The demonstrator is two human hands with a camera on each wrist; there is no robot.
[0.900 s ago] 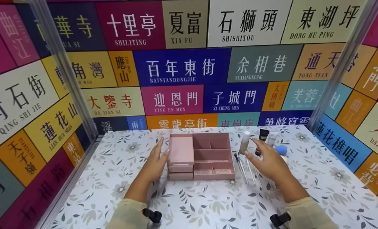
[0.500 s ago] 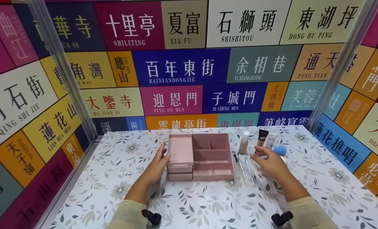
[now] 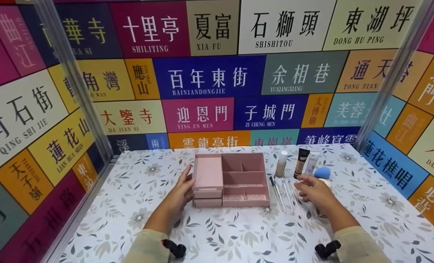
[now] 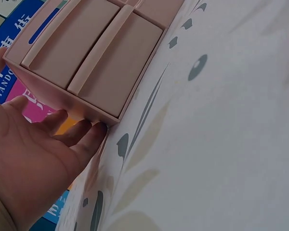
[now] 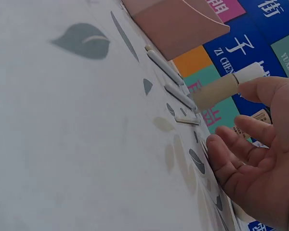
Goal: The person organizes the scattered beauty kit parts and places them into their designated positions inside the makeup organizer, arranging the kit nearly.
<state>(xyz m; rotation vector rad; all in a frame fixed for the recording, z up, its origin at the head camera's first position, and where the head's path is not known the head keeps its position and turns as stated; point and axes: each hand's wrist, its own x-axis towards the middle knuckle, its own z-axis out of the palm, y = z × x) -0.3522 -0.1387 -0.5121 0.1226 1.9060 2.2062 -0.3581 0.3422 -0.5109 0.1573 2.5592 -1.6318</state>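
Note:
A pink desktop organizer (image 3: 207, 171) stands on the table, with open compartments at right and two drawers (image 4: 120, 57) at lower left. My left hand (image 3: 180, 190) lies along its left side; in the left wrist view the fingertips (image 4: 97, 134) rest at the bottom edge of that wall. Over on the right, my right hand (image 3: 317, 191) hovers low with loosely bent fingers and nothing between them. Just ahead of it are a black-and-tan tube (image 3: 302, 164) and a white tube (image 3: 313, 162). Slim makeup brushes (image 3: 279, 197) lie between that hand and the organizer.
A beige bottle with a white cap (image 3: 281, 164) stands right of the organizer. A blue makeup sponge (image 3: 322, 172) and a cream round thing (image 3: 325, 181), partly hidden, sit beyond the right hand. Sign-covered walls (image 3: 209, 76) enclose the floral-covered table (image 3: 231, 233).
My right hand has drawn back from beside the bottle and dark tube toward me, its fingers bending more. My left hand has stayed along the organizer's side, shifting slightly.

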